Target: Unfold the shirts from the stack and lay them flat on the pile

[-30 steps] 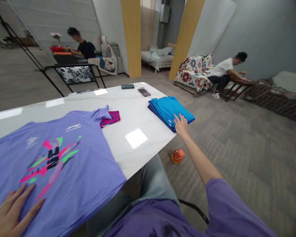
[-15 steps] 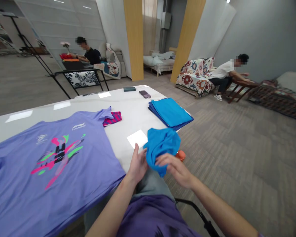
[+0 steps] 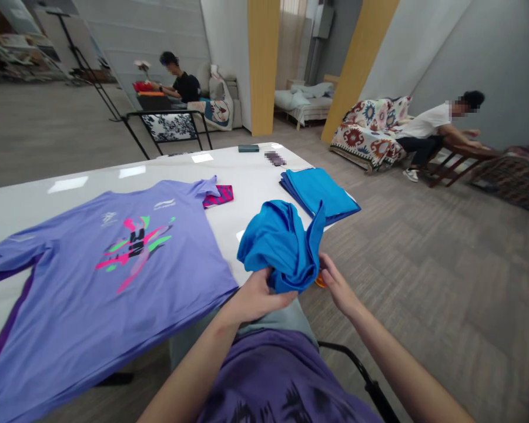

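Above my lap (image 3: 286, 319), by the near edge of the table (image 3: 252, 179), the blue cloth (image 3: 271, 241) is held up as a loose bundle, one flap standing at its right side.

Left fingers (image 3: 280, 301): curled under the bundle, thumb lying across the front below it; they appear to carry the weight. Right fingers (image 3: 328, 264): half-bent at the cloth's right edge. Cannot tell whether they pinch fabric or merely rest beside it.

Surroundings: purple T-shirt (image 3: 189, 264) spread flat on the table to my left, chest print up; folded blue stack (image 3: 324, 191) at the far right edge, beyond the bundle. Orange object (image 3: 320, 281) mostly hidden behind cloth and right hand (image 3: 338, 289).

Handling notes (judgement): thin, limp fabric, so it probably slides over itself. Best to support from beneath with the left, take the standing flap by a true edge with the right, and draw gently so that layers separate without twisting. Elbows clear of the T-shirt, or it may rumple. Bundle's lower folds hidden; a buried hem could snag.
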Demonstrator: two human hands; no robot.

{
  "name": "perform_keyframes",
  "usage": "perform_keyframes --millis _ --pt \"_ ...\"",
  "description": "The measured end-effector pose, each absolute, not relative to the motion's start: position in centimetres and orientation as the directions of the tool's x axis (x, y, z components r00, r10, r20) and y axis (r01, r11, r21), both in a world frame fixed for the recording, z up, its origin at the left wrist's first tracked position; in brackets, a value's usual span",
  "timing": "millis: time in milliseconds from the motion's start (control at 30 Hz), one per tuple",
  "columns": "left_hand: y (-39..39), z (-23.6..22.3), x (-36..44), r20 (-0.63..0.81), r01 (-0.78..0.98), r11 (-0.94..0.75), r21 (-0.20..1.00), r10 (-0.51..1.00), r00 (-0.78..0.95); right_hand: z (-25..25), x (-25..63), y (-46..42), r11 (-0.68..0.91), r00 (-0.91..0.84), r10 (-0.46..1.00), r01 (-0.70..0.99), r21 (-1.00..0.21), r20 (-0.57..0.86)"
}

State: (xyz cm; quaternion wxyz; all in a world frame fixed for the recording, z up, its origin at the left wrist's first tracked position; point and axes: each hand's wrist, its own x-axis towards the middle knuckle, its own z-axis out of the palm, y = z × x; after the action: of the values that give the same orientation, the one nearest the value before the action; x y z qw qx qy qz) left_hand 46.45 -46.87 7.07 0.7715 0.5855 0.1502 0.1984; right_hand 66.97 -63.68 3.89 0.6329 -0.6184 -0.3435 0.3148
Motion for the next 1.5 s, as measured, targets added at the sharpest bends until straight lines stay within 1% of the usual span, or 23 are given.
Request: perform_keyframes --millis 67,133,167,233,300,367,433,500,567,633,667,733,800,833,900,967,1133,1200,1267,1333,1400,1433,1500 --pt "-47.0 7.3 44.3 0.022 -0.090 0.165 0.982 0.377 0.926 4.5 66.0 -60.8 0.000 0.444 0.894 -0.129 -0.992 -0.058" --pt "-47.3 7.1 42.7 0.006 -0.086 0.210 0.974 0.354 0.935 5.0 64.6 -58.4 -0.043 0.386 0.913 -0.237 -0.971 -0.135" --pt "-47.5 6.9 42.1 -0.020 -0.084 0.244 0.966 0.393 0.919 5.1 63.8 -57.4 -0.061 0.396 0.904 -0.253 -0.966 -0.161" --pt "-47.6 6.4 40.8 -0.085 -0.080 0.273 0.959 0.542 0.836 5.2 62.7 -56.1 -0.068 0.480 0.858 -0.250 -0.966 -0.184" --pt "-47.2 6.2 39.4 -0.104 -0.082 0.231 0.969 0.691 0.715 5.4 62.4 -55.3 -0.058 0.570 0.802 -0.223 -0.973 -0.178" --pt "-46.0 6.7 37.7 -0.074 -0.106 0.168 0.980 0.805 0.588 6.1 63.1 -54.9 -0.056 0.610 0.784 -0.117 -0.992 -0.116" --pt "-44.4 8.1 35.8 -0.039 -0.151 0.130 0.980 0.869 0.494 7.3 64.7 -54.5 -0.067 0.579 0.816 0.109 -0.992 0.009" --pt "-42.7 10.1 34.0 -0.015 -0.215 0.123 0.969 0.897 0.442 8.9 66.3 -54.1 -0.070 0.522 0.835 0.409 -0.910 0.171" --pt "-41.5 12.5 33.0 0.002 -0.255 0.115 0.960 0.908 0.418 10.7 66.8 -53.8 -0.070 0.518 0.777 0.636 -0.769 0.358" --pt "-40.8 14.6 32.7 0.009 -0.243 0.098 0.965 0.915 0.404 12.5 65.6 -53.7 -0.022 0.503 0.694 0.729 -0.684 0.515" --pt "-40.7 15.5 32.8 0.010 -0.231 0.093 0.969 0.911 0.413 13.4 64.4 -53.6 0.047 0.459 0.696 0.739 -0.672 0.553" --pt "-40.6 17.0 33.3 0.021 -0.205 0.087 0.975 0.880 0.475 15.2 61.4 -53.2 0.222 0.291 0.790 0.685 -0.694 0.539" --pt "-40.6 18.2 33.6 0.041 -0.172 0.072 0.982 0.817 0.576 16.8 58.5 -52.2 0.340 0.079 0.887 0.556 -0.759 0.455" --pt "-40.5 18.9 33.5 0.047 -0.148 0.059 0.987 0.778 0.627 17.5 57.5 -51.5 0.360 -0.007 0.914 0.481 -0.799 0.407" --pt "-40.2 20.5 32.7 0.050 -0.089 0.016 0.996 0.722 0.690 18.8 56.4 -49.7 0.361 -0.113 0.932 0.356 -0.862 0.344" --pt "-39.6 22.5 31.2 0.065 -0.035 -0.056 0.998 0.738 0.671 20.2 56.5 -48.2 0.370 -0.124 0.929 0.304 -0.878 0.348" --pt "-38.3 27.1 25.9 0.239 0.038 -0.278 0.960 0.880 0.411 24.9 59.1 -47.3 0.486 0.091 0.828 0.375 -0.790 0.553" --pt "-37.8 28.2 24.2 0.334 0.004 -0.351 0.936 0.894 0.299 26.8 60.6 -47.6 0.516 0.168 0.752 0.452 -0.728 0.638" --pt "-37.6 29.1 23.1 0.437 -0.055 -0.435 0.899 0.880 0.185 28.1 61.9 -47.6 0.507 0.232 0.664 0.560 -0.656 0.711" --pt "-37.6 30.2 22.7 0.527 -0.090 -0.519 0.850 0.841 0.121 28.7 62.1 -47.3 0.494 0.250 0.626 0.606 -0.623 0.739" --pt "-38.1 31.6 23.1 0.589 -0.070 -0.585 0.808 0.797 0.137 28.4 60.7 -46.6 0.542 0.195 0.661 0.543 -0.641 0.724" --pt "-38.5 32.5 23.4 0.609 -0.038 -0.612 0.790 0.775 0.172 28.0 59.5 -46.2 0.569 0.125 0.704 0.490 -0.660 0.699" --pt "-39.3 34.2 24.0 0.632 0.053 -0.664 0.746 0.731 0.257 26.8 56.6 -45.4 0.576 -0.094 0.797 0.414 -0.705 0.596"
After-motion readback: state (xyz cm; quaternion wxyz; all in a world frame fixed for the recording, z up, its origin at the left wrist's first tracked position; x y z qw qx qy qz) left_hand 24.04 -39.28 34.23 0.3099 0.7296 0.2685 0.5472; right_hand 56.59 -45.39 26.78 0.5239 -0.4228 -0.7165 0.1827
